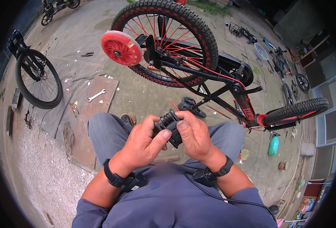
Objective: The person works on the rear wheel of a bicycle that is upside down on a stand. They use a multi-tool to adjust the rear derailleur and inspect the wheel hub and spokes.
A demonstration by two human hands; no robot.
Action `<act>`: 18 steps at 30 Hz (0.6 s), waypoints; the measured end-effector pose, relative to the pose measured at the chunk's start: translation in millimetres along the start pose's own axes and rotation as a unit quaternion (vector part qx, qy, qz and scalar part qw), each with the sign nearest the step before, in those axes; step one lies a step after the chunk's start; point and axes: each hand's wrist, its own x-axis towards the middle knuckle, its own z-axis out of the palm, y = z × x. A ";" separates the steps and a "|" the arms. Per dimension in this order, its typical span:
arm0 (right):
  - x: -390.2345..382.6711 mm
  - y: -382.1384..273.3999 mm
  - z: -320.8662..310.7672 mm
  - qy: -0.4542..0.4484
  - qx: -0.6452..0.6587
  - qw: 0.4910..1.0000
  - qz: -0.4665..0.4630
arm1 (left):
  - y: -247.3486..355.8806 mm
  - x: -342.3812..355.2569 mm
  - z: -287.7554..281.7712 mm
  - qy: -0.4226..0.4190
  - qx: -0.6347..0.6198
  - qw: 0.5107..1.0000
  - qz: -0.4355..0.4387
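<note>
Both hands grip a small black part with a coil spring [166, 121] in front of my lap; its exact kind is unclear. My left hand [145, 137] has its thumb against the near left side, fingers curled behind. From the other side my right hand [195, 135] presses its thumb on the blocky black body, with the fingers wrapped around the far side. Just beyond stands an upside-down black and red bicycle [228, 87], its knobby wheel [209, 41] raised and a red training wheel [121, 48] at its left. The bicycle's black saddle [191, 107] rests on the ground.
On a rusty board [85, 131] at left lies an open-end wrench [96, 95], with red-handled pliers [73, 109] nearby. Another bicycle's wheel [38, 79] stands at far left. At right are a green bottle [273, 146], a pale basin [261, 51] and more bicycles [280, 62].
</note>
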 end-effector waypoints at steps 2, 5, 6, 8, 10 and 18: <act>0.0 0.7 0.7 0.001 -0.038 0.999 -0.015 | -0.9 -0.5 -1.2 0.001 0.011 1.000 0.003; -0.8 2.9 1.6 0.001 -0.134 0.990 -0.053 | 0.4 -1.9 -0.6 0.007 0.020 1.000 0.002; -0.5 3.3 1.9 0.004 -0.155 0.986 -0.066 | 0.3 -2.1 -0.2 0.009 0.019 1.000 0.001; 0.1 4.7 2.2 0.004 -0.173 0.982 -0.080 | -0.5 -2.4 0.8 0.013 0.017 1.000 -0.002; 0.5 6.9 2.2 -0.001 -0.168 0.982 -0.082 | -1.9 -2.2 1.8 0.021 -0.011 1.000 -0.004; -1.6 -14.0 -7.9 -0.072 -0.012 0.994 0.086 | -11.3 -2.1 -1.9 0.059 -0.098 0.992 -0.048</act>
